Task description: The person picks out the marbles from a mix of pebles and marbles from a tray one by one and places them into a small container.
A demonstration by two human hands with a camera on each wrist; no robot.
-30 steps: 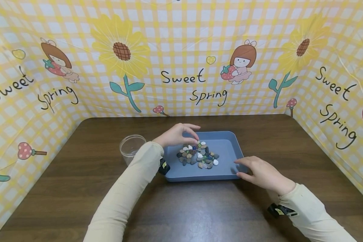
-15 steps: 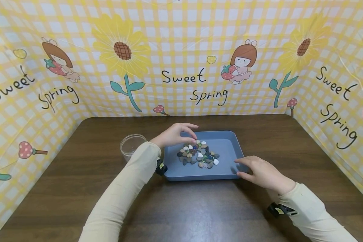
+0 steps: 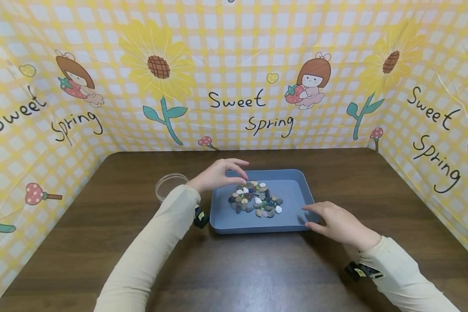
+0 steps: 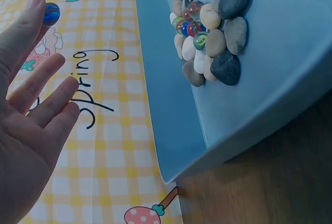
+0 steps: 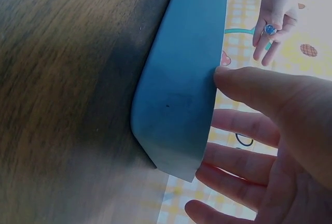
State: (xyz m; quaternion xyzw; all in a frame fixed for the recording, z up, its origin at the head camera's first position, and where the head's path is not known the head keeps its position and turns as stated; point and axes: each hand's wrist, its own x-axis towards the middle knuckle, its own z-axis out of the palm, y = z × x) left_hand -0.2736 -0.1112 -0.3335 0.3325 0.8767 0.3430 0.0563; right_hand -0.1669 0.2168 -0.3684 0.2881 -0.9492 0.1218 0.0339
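A blue tray (image 3: 292, 193) sits mid-table with a pile of pebbles and glass marbles (image 3: 256, 200) in it. My left hand (image 3: 234, 173) hovers over the tray's far left corner and pinches a blue marble (image 4: 51, 14) between thumb and forefinger, the other fingers spread. The right wrist view shows that marble (image 5: 270, 29) in the distant left hand (image 5: 275, 6). My right hand (image 3: 316, 215) rests with straight fingers against the tray's near right corner (image 5: 187, 79). In the left wrist view the pile (image 4: 207, 27) lies to the right of the left hand (image 4: 31, 105).
A clear plastic cup (image 3: 170, 184) stands on the brown wooden table (image 3: 257, 268) just left of the tray, partly behind my left sleeve. A yellow checked cloth backdrop (image 3: 234, 65) walls the table on three sides.
My left hand has drawn back leftward from the pile toward the tray's left rim, carrying the blue marble. The right hand and the tray have stayed put.
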